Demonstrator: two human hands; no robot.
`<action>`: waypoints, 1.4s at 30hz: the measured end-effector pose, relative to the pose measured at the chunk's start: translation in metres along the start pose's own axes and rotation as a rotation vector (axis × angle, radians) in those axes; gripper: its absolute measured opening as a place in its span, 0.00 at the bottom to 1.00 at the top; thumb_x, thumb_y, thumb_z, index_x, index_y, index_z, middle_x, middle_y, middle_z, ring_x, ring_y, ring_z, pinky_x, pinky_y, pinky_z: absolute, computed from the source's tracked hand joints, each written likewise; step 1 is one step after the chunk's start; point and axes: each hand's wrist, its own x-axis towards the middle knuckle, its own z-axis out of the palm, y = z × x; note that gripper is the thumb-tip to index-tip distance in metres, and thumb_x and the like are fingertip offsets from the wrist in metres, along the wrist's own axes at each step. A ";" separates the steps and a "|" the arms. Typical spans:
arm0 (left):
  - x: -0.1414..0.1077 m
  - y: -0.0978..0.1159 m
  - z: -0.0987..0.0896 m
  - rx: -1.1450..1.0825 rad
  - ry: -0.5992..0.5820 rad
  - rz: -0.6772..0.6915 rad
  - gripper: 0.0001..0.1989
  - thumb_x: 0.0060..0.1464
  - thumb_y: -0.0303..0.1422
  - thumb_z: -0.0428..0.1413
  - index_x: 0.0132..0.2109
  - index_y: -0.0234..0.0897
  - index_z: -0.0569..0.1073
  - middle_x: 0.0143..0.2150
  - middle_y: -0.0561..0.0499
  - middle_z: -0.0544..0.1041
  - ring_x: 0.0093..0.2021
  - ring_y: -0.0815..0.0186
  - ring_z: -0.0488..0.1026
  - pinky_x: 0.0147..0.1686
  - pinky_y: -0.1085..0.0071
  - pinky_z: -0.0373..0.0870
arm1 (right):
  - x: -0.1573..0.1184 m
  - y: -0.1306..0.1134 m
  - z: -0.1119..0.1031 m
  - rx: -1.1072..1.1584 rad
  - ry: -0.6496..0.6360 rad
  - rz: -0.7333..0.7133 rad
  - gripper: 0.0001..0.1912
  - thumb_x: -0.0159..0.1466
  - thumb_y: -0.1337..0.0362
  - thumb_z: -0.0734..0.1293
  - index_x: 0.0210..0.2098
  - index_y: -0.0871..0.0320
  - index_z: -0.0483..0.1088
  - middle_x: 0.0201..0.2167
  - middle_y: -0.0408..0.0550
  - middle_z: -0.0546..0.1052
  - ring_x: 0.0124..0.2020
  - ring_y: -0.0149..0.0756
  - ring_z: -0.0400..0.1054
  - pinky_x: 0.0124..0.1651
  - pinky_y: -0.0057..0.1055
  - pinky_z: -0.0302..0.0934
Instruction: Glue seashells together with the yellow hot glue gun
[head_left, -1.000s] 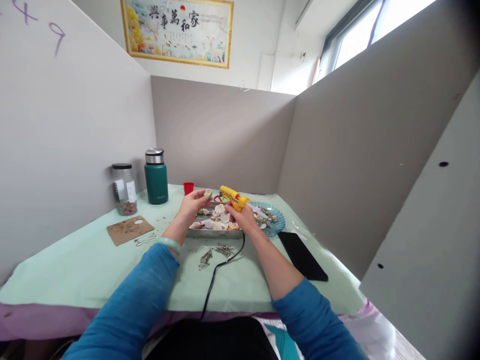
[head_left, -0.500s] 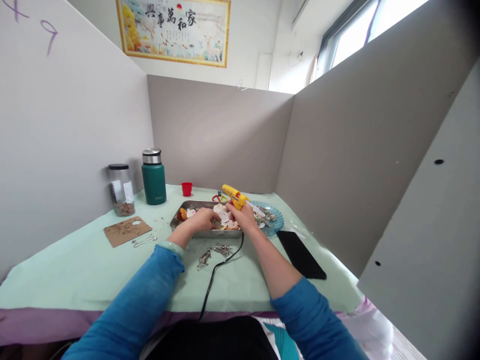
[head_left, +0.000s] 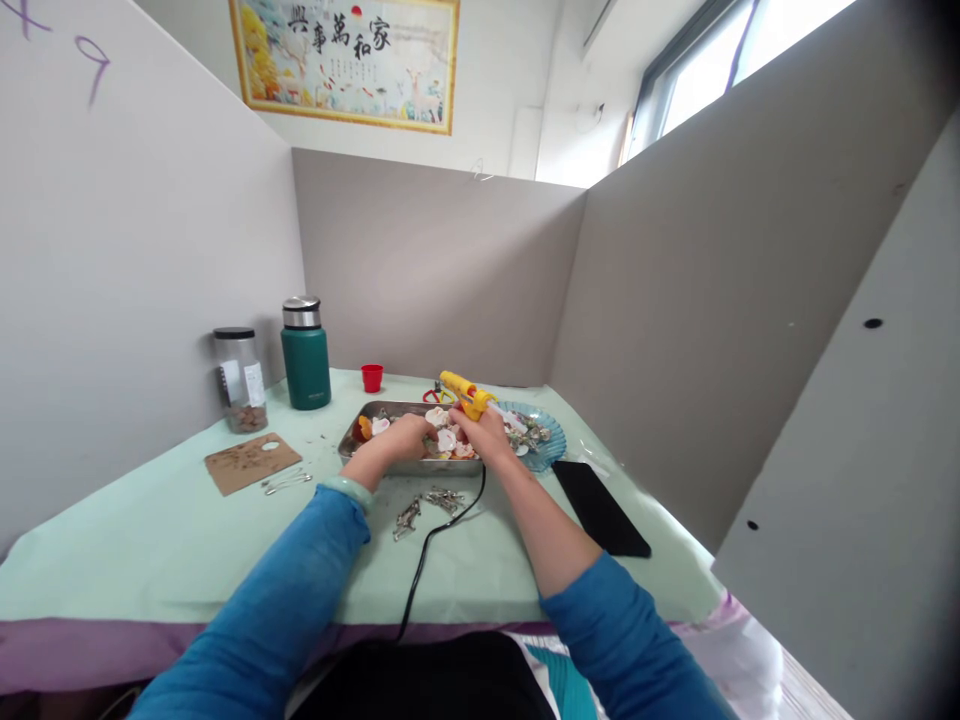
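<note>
My right hand (head_left: 484, 434) is wrapped round a yellow glue gun (head_left: 466, 394), whose body tilts above the right side of a metal tray (head_left: 346, 447). A white glue stick (head_left: 507, 415) pokes out of its back end. My left hand (head_left: 407, 438) reaches over the tray's front rim, its fingers curled and pressed together at the pale flower pieces (head_left: 447, 440). What those fingers pinch is too small to make out. Orange and white pieces lie at the tray's left end. Below the tray, two small piles of metal safety pins (head_left: 407, 519) rest on the green cloth.
A black cord (head_left: 424, 556) runs to the table's front edge. To the right are a blue plate (head_left: 556, 440) of small ornaments and a black phone-like slab (head_left: 602, 508). A brown card (head_left: 253, 463), jar (head_left: 240, 385), green flask (head_left: 306, 360) and red cup (head_left: 372, 378) stand left.
My left fingers have drawn in more tightly over the flower pieces. The glue gun has shifted very slightly left with my right hand still around it.
</note>
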 end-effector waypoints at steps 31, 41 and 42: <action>-0.004 0.017 0.005 -1.126 0.220 -0.281 0.13 0.47 0.29 0.62 0.41 0.29 0.73 0.34 0.41 0.78 0.34 0.58 0.78 0.38 0.62 0.74 | 0.004 -0.002 -0.001 0.432 0.133 0.011 0.15 0.46 0.63 0.69 0.33 0.59 0.66 0.16 0.36 0.66 0.15 0.25 0.59 0.19 0.24 0.57; -0.007 0.027 0.010 -1.278 0.183 -0.189 0.16 0.43 0.23 0.62 0.43 0.32 0.73 0.38 0.44 0.77 0.35 0.64 0.76 0.41 0.66 0.72 | 0.001 -0.004 0.003 0.558 0.105 0.077 0.17 0.44 0.65 0.71 0.32 0.60 0.65 0.15 0.36 0.65 0.15 0.24 0.58 0.17 0.22 0.55; -0.007 0.026 0.011 -1.276 0.187 -0.204 0.17 0.43 0.23 0.62 0.44 0.31 0.74 0.37 0.44 0.78 0.33 0.66 0.75 0.39 0.67 0.71 | 0.001 -0.004 0.003 0.560 0.106 0.080 0.17 0.44 0.65 0.71 0.32 0.59 0.65 0.15 0.36 0.65 0.15 0.24 0.58 0.17 0.22 0.55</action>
